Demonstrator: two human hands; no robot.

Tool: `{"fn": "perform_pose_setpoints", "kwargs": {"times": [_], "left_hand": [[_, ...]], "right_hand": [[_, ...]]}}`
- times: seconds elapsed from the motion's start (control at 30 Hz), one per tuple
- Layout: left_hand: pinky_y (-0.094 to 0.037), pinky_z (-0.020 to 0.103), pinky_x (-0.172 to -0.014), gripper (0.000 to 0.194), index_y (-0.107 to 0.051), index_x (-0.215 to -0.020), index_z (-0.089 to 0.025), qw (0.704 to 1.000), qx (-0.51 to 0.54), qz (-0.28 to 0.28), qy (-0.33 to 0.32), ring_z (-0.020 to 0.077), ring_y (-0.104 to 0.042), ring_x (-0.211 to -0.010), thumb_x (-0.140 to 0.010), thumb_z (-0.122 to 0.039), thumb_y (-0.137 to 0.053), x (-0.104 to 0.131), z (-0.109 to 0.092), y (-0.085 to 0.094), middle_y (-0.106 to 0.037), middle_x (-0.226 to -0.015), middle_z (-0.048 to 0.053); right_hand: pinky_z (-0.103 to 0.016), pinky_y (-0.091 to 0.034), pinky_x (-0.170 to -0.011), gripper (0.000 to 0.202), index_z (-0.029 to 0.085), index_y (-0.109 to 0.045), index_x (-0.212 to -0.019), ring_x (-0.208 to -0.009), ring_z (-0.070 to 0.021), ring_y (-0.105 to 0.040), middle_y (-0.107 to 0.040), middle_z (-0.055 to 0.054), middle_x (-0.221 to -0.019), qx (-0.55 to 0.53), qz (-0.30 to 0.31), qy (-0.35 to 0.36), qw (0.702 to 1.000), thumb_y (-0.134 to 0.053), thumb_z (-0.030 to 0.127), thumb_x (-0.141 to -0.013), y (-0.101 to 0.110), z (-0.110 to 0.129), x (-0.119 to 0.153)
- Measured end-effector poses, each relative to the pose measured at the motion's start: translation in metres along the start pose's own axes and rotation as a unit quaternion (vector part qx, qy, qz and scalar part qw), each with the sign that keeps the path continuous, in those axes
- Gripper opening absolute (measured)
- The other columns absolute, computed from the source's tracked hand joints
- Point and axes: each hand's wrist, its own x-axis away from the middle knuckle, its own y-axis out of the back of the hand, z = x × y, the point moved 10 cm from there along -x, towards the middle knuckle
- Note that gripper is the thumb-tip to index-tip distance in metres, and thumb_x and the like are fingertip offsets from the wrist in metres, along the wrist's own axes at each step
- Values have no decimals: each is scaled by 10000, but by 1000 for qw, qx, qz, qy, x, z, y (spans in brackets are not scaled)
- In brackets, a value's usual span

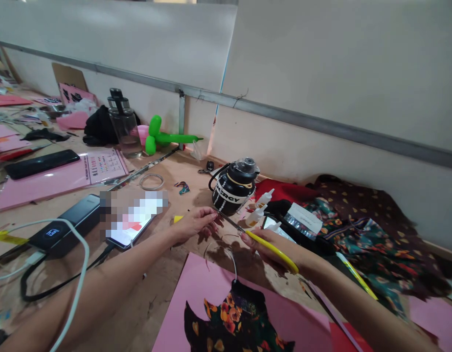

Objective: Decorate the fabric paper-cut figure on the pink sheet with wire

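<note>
My right hand [266, 242] is closed around yellow-handled scissors [275, 250]. The blades point left, their tips close to the fingers of my left hand [197, 222]. That left hand is pinched together above the table; whatever lies between its fingertips is too small to make out. Below the hands, a pink sheet [174, 313] bears a piece of dark floral fabric [231, 318] with pointed edges. From the top of the fabric a thin pale wire or cord [235, 264] loops up. A black bottle [231, 188] with a clear lid stands just behind my hands.
Left lie a lit phone [138, 220], a power bank [68, 225] with a white cable [86, 254], and a dark phone [42, 164]. A glass bottle [125, 129] and green balloon [156, 137] stand behind. Small white glue bottles [257, 213] and floral cloth [372, 259] lie right.
</note>
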Motion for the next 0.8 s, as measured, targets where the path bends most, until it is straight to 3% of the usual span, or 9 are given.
{"fn": "perform_pose_setpoints", "kwargs": {"times": [0.37,0.53,0.67,0.8], "left_hand": [[-375,160,-390,286,-561,-910,-152,1000,7,11,-10,62,-543,-446,-841,-430,-565,1,-2,-1,-622,-701,1],[-427,162,-464,291,-597,-915,-139,1000,11,17,-18,69,-573,-532,-833,-419,-584,1,-4,-3,-630,-729,21],[-453,171,-498,294,-623,-931,-141,998,15,43,-31,74,-582,-597,-823,-414,-602,6,-12,-13,-644,-840,48],[-436,157,-476,302,-639,-921,-145,998,9,43,-51,76,-586,-638,-807,-424,-619,12,-21,-21,-640,-921,60]], "right_hand": [[-153,-286,-248,467,200,-410,-650,-276,-39,-301,-347,93,-417,7,-1,23,1000,-489,636,-796,1,-6,-8],[-158,-245,-245,467,198,-433,-689,-284,-46,-290,-326,98,-425,-3,-1,20,1000,-468,650,-801,0,-6,-6],[-167,-289,-318,510,178,-475,-689,-376,-52,-348,-403,60,-524,18,-1,63,998,-443,675,-795,-1,1,-2],[-206,-363,-436,553,154,-564,-709,-511,-110,-474,-536,3,-597,93,-28,60,993,-457,692,-776,2,-11,1]]}}
